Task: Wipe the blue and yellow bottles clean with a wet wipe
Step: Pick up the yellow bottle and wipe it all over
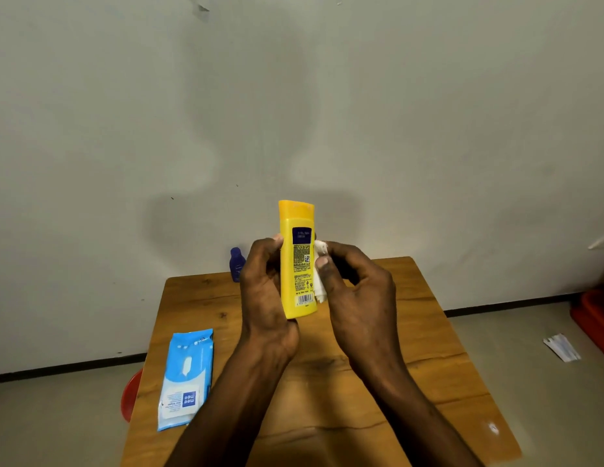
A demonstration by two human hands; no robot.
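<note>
Wooden table (pixel 428 332), left hand (pixel 263 298) gripping upright yellow bottle (pixel 297 264), right hand (pixel 357 298) pinching wet wipe (pixel 320 281) against it

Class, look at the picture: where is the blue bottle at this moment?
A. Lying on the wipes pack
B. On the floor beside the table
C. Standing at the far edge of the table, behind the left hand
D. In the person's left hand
C. The blue bottle stands upright at the far edge of the wooden table, partly hidden behind the left hand, which holds the yellow bottle.
</note>
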